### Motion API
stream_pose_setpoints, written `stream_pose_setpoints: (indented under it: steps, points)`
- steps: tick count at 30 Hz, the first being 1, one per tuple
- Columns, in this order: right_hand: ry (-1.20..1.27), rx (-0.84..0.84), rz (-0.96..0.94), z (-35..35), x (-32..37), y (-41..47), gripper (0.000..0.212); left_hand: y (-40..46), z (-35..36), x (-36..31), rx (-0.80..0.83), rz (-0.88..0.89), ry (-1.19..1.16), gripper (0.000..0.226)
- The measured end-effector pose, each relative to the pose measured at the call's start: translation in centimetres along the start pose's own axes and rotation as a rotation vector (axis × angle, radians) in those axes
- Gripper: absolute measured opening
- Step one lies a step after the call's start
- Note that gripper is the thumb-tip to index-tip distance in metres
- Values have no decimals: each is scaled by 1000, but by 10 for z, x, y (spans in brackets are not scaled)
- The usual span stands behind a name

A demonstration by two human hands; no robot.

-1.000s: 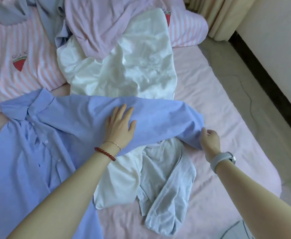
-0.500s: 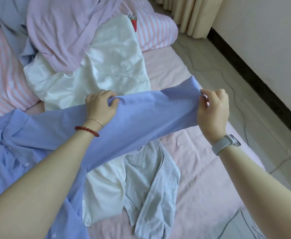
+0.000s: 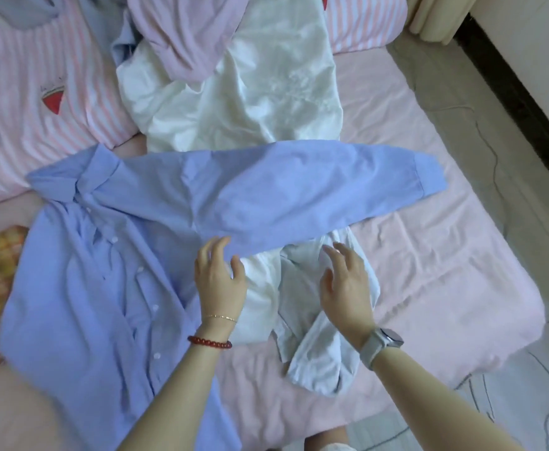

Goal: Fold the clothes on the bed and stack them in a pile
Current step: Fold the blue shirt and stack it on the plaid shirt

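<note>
1. Nearest the wearer, both hands are empty, fingers spread and loosely curled. The left hand (image 3: 220,281) hovers at the lower edge of the blue shirt (image 3: 104,288), at the armpit where the sleeve meets the body; its fingertips (image 3: 216,245) look to be just touching or just above the cloth, and I cannot tell which. The right hand (image 3: 346,288) hangs above the pale grey shirt (image 3: 318,359), apart from the blue one.

2. The blue shirt lies buttons up on the pink bed sheet (image 3: 445,271), collar toward the pillows, with its outstretched sleeve (image 3: 315,193) running away to the right, past both hands. The cuff is well beyond the right hand's fingers.

3. The risk, as I judge it: the sleeve lies over the white garment (image 3: 234,92) and over the grey shirt's upper end. If the fold is made here, the hands may gather that cloth into it, or the bumpy layers beneath may crease the fold.

4. With nothing pinned, a one-handed pull could skew the shirt's body, which is already rumpled along the button placket.

5. Farther off, the lilac garment (image 3: 182,30) rests on the white one beside the striped pillow (image 3: 38,76); no finished stack is visible.
</note>
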State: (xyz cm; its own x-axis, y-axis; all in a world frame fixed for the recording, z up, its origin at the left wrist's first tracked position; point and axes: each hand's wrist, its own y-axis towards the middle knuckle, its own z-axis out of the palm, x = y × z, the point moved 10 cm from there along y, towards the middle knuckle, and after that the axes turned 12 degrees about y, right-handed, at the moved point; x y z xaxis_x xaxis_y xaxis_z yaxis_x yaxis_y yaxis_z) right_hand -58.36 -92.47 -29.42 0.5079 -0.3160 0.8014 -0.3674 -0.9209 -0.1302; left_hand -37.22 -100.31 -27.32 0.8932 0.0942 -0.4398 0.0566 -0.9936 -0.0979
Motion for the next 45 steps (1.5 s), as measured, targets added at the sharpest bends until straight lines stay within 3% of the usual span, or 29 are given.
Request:
stream_pose_setpoints:
  steps: [4, 7, 10, 13, 16, 18, 20, 23, 25, 29, 31, 36, 40, 45]
  points:
    - [156, 168, -82, 63, 32, -66, 37, -69, -3, 112, 94, -295, 33, 38]
    - [235, 461, 137, 129, 19, -120, 33, -116, -6, 181, 172, -486, 90, 44]
    - [154, 656, 318, 178, -1, -167, 33, -153, -10, 233, 199, -635, 114, 48]
    - [213, 672, 443, 206, -5, -193, 31, -174, -7, 259, 238, -691, 29, 42]
    - [378, 638, 545, 225, 5, -212, 34, -176, 0, 265, 290, -643, -103, 19]
    - [356, 671, 430, 234, 24, -220, 38, -174, 3, 266, 309, -636, -244, 21]
    - [333, 767, 243, 244, 49, -230, 42, -174, -1, 273, 260, -709, -447, 8]
    - [251, 981, 164, 258, 58, -257, 47, -176, 0, 282, 298, -737, -577, 27]
    - [245, 942, 238, 255, 48, -261, 45, -174, 0, 282, 340, -679, -515, 23]
    - [342, 444, 455, 228, 15, -239, 26, -158, -22, 274, 160, -499, -233, 10]
    - [361, 320, 537, 222, 2, -233, 19, -155, -22, 266, 160, -456, -167, 12]
    - [366, 363, 543, 230, -3, -227, 17, -156, 0, 264, 289, -496, -66, 42]
    - [464, 302, 570, 230, 0, -221, 15, -157, 4, 266, 267, -568, -200, 22]
    - [478, 344, 641, 248, 6, -217, 16, -167, -38, 297, 43, -644, -426, 11]
